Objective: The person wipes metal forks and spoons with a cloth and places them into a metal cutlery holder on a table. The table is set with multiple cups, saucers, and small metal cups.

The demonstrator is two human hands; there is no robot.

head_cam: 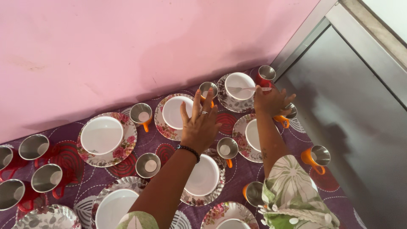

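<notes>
From the head camera, the right hand [273, 101] is at the far white bowl [238, 85], fingers pinching a white spoon [243, 89] whose handle runs left to right across the rim. The left hand [200, 123] hovers nearer, fingers spread wide and empty, over the flowered plate [163, 123] and its bowl [176, 112] on the purple cloth [237, 174].

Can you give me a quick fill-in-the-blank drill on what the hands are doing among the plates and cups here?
1. The right hand holds a ____ over the far white bowl.
2. The left hand wears a dark beaded ____ at the wrist.
3. Each white bowl sits on a ____ plate.
4. The wall behind is ____.

Missing: spoon; bracelet; floral; pink
</notes>
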